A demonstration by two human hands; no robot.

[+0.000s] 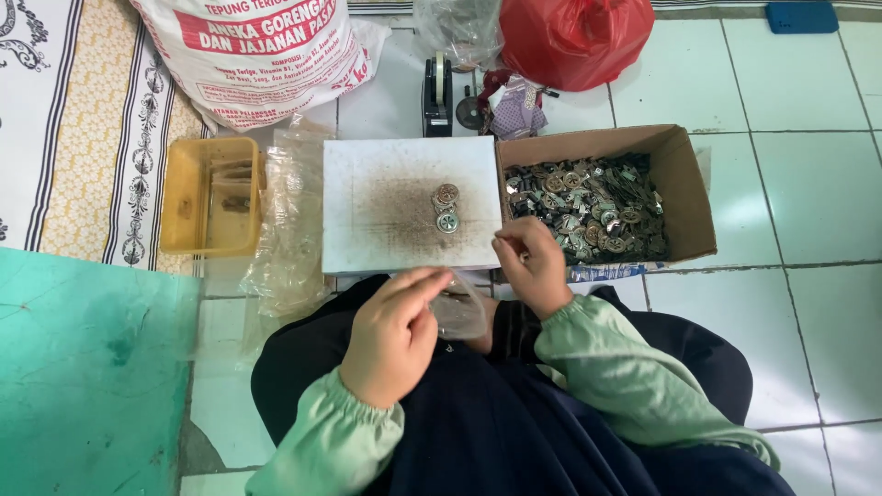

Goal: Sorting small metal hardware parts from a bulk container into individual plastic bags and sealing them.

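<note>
A seated person in pale green sleeves works over a tiled floor; the left hand (393,335), fingers curled and thumb pressed to forefinger, pinches the edge of a small clear plastic bag (459,312) held above the lap, its long axis running roughly left to right and its far end towards the right hand (533,266); the right hand is closed in a loose pinch at the near edge of a white, rust-stained square board (386,207), though whether anything sits between its fingertips cannot be told; a short stack of round metal buttons (446,208) lies on the board, running away from the person; an open brown cardboard box (689,197) of similar metal pieces stands touching the board's right side; a yellow plastic tray (184,197) lies to its left.
</note>
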